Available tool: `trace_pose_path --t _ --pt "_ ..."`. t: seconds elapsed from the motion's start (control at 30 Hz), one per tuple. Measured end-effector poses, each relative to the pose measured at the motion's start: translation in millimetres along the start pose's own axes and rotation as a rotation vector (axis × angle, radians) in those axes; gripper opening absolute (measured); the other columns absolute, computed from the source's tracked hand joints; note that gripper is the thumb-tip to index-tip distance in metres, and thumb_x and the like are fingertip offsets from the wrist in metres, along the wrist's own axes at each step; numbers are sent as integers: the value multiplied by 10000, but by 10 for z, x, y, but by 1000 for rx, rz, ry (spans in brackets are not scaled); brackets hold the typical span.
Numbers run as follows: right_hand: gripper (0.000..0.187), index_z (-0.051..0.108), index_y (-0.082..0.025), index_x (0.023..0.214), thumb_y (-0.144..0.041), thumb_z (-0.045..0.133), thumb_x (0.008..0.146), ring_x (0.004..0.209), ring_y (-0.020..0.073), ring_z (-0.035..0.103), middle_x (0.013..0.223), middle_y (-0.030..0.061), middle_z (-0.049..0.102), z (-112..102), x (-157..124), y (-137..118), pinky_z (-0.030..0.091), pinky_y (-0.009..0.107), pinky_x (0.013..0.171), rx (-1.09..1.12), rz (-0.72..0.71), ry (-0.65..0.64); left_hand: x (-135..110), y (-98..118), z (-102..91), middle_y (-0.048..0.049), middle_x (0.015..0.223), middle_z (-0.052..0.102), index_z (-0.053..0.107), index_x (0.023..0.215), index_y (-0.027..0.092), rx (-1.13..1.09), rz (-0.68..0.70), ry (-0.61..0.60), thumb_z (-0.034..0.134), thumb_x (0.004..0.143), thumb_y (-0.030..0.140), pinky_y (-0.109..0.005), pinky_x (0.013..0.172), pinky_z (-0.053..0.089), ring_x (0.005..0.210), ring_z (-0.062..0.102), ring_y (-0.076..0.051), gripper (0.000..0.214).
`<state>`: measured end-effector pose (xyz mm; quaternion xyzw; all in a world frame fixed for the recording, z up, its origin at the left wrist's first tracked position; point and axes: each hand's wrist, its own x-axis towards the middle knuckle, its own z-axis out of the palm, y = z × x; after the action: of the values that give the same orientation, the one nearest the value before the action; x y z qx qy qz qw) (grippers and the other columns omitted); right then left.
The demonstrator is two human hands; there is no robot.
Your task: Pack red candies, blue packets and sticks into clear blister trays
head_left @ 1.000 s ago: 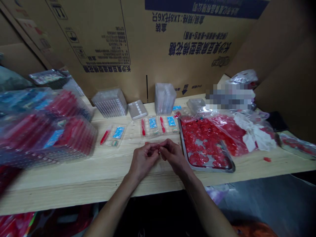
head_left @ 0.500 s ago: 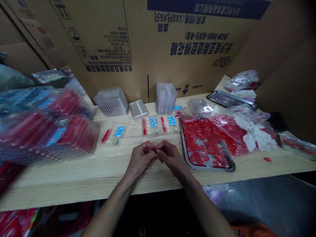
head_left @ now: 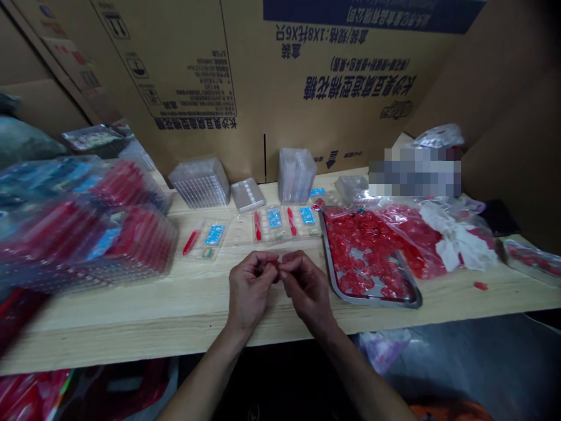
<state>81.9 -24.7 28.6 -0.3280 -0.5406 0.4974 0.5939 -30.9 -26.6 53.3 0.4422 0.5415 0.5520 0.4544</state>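
Observation:
Over the middle of the bench, my left hand and my right hand meet at the fingertips. Both are closed in a pinch on a small red piece, mostly covered by the fingers; its exact kind cannot be made out. Just right of my right hand is a metal tray with a layer of shiny red pieces. Beyond my hands lie clear plastic trays with red sticks and blue printed packets. Another such clear tray lies to the left.
Tall stacks of filled clear trays stand at the left. Stacks of clear plastic cases are at the back, before a large cardboard box. A plastic bag of red pieces is right of the tray. One red scrap lies near the front edge.
My hands stay together at the same spot, with the fingers shifted slightly around the red piece. The whole view has moved a little; nothing else visibly differs on the bench.

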Motion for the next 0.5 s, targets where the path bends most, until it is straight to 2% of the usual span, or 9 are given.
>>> trace_pose_path --t 0.1,0.17,0.23,0.3,0.37,0.5 --pt "100 591 -223 830 -284 619 904 672 127 514 903 27 542 -88 -61 -117 401 252 548 7 -9 -51 50 -5 -15 23 649 645 683 900 144 -45 -1 4 654 757 241 -200 564 449 576 564 -98 175" --pt "103 588 -226 851 -298 597 924 666 128 494 882 21 538 -165 -75 -178 387 255 555 -33 23 -82 124 -36 -82 25 650 652 676 958 138 -72 -13 52 659 764 252 -203 571 460 565 558 -95 225" --pt "102 591 -234 946 -330 554 949 669 131 473 864 11 533 -244 -42 -218 377 257 569 -128 109 -104 185 -64 -165 19 666 669 672 1003 134 -61 -14 89 671 766 269 -210 590 477 567 566 -98 273" --pt "180 583 -239 1069 -364 503 967 683 135 463 870 4 539 -297 27 -238 372 257 589 -216 223 -147 197 -76 -228 2 703 692 678 1024 136 29 23 73 664 792 294 -221 613 492 592 590 -109 281" --pt "243 582 -232 1093 -401 448 981 709 141 469 856 -2 547 -301 100 -246 373 261 620 -244 297 -208 160 -74 -252 -23 774 717 691 1038 151 185 121 38 618 845 304 -239 659 510 651 628 -129 257" --pt "286 587 -216 888 -423 413 985 767 159 498 816 -2 576 -174 182 -211 386 285 717 -277 302 -296 74 -63 -238 -62 944 727 714 1031 202 477 402 -44 543 898 257 -275 795 527 840 677 -174 224"
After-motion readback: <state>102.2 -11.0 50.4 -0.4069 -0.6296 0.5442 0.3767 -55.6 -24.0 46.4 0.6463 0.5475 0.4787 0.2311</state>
